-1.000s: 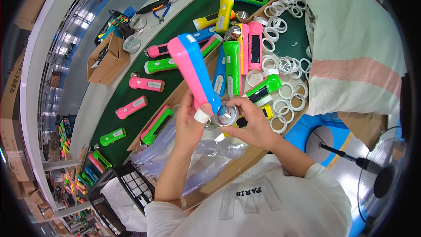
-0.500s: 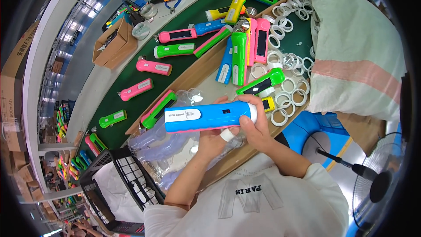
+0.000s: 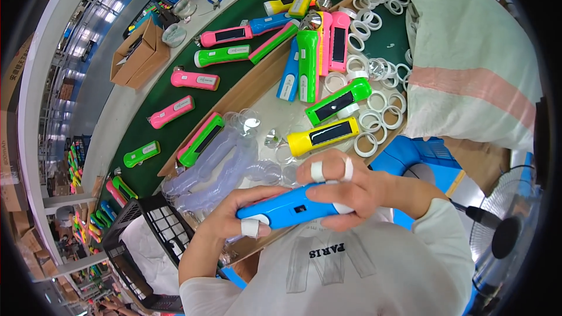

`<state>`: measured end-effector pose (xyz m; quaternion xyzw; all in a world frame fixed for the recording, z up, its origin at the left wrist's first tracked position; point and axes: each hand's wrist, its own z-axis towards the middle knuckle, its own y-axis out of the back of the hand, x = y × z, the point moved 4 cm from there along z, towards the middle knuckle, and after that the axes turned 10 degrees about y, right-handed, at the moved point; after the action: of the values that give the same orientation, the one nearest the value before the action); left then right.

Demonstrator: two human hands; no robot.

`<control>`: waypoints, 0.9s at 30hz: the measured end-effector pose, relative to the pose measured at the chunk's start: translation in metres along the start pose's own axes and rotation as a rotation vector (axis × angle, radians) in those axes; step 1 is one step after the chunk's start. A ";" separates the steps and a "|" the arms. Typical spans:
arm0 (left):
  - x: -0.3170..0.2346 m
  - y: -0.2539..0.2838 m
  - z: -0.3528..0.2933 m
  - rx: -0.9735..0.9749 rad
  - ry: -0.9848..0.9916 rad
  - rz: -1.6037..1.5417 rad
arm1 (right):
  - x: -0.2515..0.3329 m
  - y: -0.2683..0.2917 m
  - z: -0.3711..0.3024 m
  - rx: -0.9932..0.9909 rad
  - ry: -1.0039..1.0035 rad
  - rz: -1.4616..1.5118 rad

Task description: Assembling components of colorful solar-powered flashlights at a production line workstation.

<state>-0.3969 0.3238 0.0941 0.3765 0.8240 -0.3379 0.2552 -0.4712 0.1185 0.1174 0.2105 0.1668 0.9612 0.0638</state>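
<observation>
Before the white shirt [image 3: 386, 272], I see the blue flashlight [image 3: 278, 212] crosswise, left grip [image 3: 228, 210] clasping its tail, right grip [image 3: 358, 188] its white head end

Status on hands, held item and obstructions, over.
Left grip on blue flashlight's narrower end; right grip at its white-rimmed end. Flashlight held in front of white shirt. Yellow flashlight just beyond right grip, apparently not obstructing.
</observation>
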 end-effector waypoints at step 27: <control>-0.033 -0.006 0.050 -0.524 -0.668 0.851 | -0.063 0.027 -0.042 -0.169 -0.661 0.041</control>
<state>-0.3737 0.2688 0.0868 0.4713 0.5318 -0.0919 0.6975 -0.4336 0.0682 0.0663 0.5081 0.0525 0.8523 0.1123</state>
